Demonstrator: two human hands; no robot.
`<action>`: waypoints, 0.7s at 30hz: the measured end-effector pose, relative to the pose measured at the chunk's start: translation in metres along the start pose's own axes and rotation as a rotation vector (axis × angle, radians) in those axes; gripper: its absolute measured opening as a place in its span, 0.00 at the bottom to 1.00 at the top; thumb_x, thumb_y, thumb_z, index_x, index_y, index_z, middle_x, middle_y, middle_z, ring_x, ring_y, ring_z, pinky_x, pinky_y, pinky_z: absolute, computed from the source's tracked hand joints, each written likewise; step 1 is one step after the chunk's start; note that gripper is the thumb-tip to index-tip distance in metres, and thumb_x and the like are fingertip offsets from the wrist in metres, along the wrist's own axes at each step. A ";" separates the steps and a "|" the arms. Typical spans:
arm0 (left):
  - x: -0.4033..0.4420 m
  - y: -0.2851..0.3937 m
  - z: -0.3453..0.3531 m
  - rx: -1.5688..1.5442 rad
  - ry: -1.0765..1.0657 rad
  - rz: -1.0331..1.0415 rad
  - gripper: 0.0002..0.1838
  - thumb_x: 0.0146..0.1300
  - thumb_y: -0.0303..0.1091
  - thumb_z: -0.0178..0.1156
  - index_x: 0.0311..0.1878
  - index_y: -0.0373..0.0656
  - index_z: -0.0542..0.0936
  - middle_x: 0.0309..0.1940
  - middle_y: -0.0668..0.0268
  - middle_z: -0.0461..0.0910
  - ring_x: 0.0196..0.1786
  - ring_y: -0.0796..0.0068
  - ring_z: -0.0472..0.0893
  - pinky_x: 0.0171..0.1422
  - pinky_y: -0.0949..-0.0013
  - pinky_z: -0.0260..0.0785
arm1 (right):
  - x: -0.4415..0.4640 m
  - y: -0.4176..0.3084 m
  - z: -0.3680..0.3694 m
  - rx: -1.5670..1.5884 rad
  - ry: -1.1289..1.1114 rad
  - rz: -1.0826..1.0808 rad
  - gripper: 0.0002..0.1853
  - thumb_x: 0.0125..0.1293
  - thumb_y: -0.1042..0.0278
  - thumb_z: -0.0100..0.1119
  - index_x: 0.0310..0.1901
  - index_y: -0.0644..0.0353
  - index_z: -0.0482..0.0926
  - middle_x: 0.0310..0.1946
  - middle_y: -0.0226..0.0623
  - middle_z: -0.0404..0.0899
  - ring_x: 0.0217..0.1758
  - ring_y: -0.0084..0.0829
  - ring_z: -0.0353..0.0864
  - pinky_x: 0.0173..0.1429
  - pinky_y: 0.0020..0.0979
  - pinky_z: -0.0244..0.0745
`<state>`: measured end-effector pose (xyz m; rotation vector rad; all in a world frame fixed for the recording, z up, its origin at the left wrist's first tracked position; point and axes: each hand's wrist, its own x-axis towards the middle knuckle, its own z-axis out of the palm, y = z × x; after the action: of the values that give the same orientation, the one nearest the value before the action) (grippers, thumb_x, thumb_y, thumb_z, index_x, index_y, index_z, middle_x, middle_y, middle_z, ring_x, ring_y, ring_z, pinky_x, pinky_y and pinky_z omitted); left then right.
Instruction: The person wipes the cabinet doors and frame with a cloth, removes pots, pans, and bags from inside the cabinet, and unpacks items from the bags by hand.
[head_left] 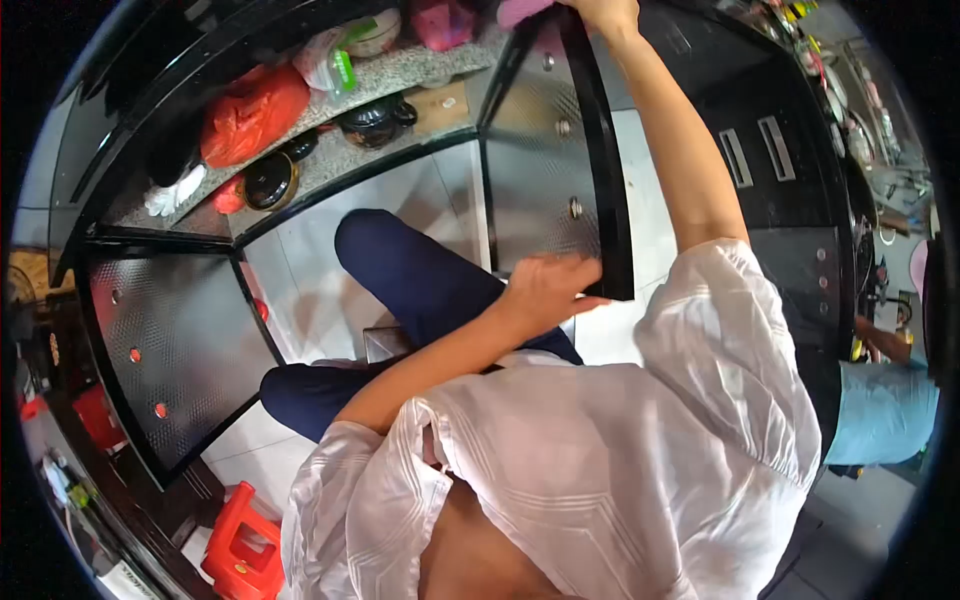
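Note:
An open cabinet door (548, 150), with a textured grey panel and a black frame, stands out on the right. My left hand (548, 288) grips its near end, fingers on the inner face and thumb by the frame's edge. Up at the door's far end, my right hand (603, 12) is partly cut off by the top of the view. A pink cloth (522, 10) is under its fingers, against the black frame. My right arm reaches along the outer side of the door.
Cabinet shelves (400, 75) hold a red plastic bag (255, 115), a dark pot (372, 122) and other wares. Another open door (180, 345) stands at left. A red plastic container (243, 548) sits on the floor. Another person's blue clothing (885, 412) shows at far right.

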<state>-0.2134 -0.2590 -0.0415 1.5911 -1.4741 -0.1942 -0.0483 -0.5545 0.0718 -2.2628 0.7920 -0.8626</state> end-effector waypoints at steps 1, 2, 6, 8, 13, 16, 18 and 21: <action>0.002 0.002 -0.002 0.021 0.028 0.000 0.22 0.50 0.52 0.70 0.32 0.44 0.73 0.25 0.63 0.74 0.28 0.56 0.79 0.33 0.57 0.72 | -0.012 -0.010 -0.012 -0.076 -0.043 0.018 0.11 0.52 0.61 0.69 0.24 0.61 0.86 0.18 0.44 0.81 0.25 0.39 0.84 0.36 0.35 0.79; 0.001 0.005 -0.007 0.042 0.010 -0.013 0.24 0.51 0.54 0.70 0.33 0.43 0.73 0.26 0.61 0.75 0.28 0.55 0.80 0.33 0.57 0.73 | -0.023 0.002 -0.019 -0.290 -0.106 -0.160 0.08 0.53 0.68 0.66 0.33 0.60 0.87 0.30 0.40 0.86 0.37 0.37 0.87 0.44 0.32 0.80; -0.002 0.009 -0.014 0.056 -0.088 -0.113 0.25 0.54 0.54 0.68 0.38 0.41 0.75 0.33 0.57 0.79 0.35 0.51 0.82 0.39 0.54 0.75 | -0.140 0.008 -0.071 -0.041 -0.153 -0.308 0.07 0.55 0.69 0.72 0.32 0.63 0.86 0.31 0.37 0.84 0.25 0.19 0.80 0.28 0.27 0.75; -0.001 0.010 -0.015 0.062 -0.100 -0.118 0.24 0.55 0.52 0.68 0.41 0.40 0.75 0.35 0.56 0.80 0.37 0.50 0.82 0.40 0.53 0.75 | -0.210 -0.020 -0.106 -0.042 -0.196 -0.333 0.05 0.52 0.73 0.67 0.30 0.63 0.86 0.35 0.44 0.84 0.30 0.26 0.82 0.34 0.27 0.77; -0.004 0.018 -0.019 -0.002 -0.095 -0.088 0.22 0.55 0.47 0.70 0.47 0.42 0.79 0.37 0.51 0.82 0.41 0.49 0.82 0.44 0.51 0.75 | -0.338 -0.062 -0.164 0.074 -0.215 -0.031 0.07 0.50 0.79 0.66 0.33 0.64 0.86 0.39 0.42 0.83 0.29 0.23 0.79 0.32 0.23 0.73; -0.016 0.031 -0.023 0.005 -0.101 -0.158 0.22 0.56 0.47 0.69 0.47 0.42 0.80 0.37 0.51 0.82 0.41 0.49 0.82 0.46 0.51 0.75 | -0.349 -0.053 -0.200 0.056 -0.379 0.044 0.06 0.51 0.81 0.64 0.33 0.66 0.86 0.40 0.41 0.82 0.33 0.22 0.80 0.36 0.22 0.74; -0.021 0.036 -0.029 -0.057 -0.129 -0.254 0.21 0.58 0.45 0.69 0.48 0.40 0.79 0.38 0.51 0.82 0.41 0.52 0.83 0.46 0.54 0.75 | -0.334 -0.055 -0.212 0.223 -0.247 -0.006 0.06 0.52 0.82 0.64 0.34 0.67 0.85 0.40 0.40 0.82 0.37 0.23 0.80 0.39 0.22 0.74; -0.026 0.051 -0.031 -0.501 0.025 -0.335 0.20 0.60 0.41 0.68 0.49 0.37 0.78 0.39 0.55 0.82 0.40 0.62 0.83 0.46 0.62 0.75 | -0.306 -0.070 -0.212 0.378 -0.062 -0.088 0.08 0.55 0.82 0.65 0.37 0.65 0.85 0.41 0.38 0.81 0.44 0.24 0.79 0.46 0.23 0.74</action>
<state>-0.2363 -0.2134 -0.0009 1.4014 -1.0228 -0.6785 -0.3674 -0.3605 0.1360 -1.9879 0.4581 -0.8930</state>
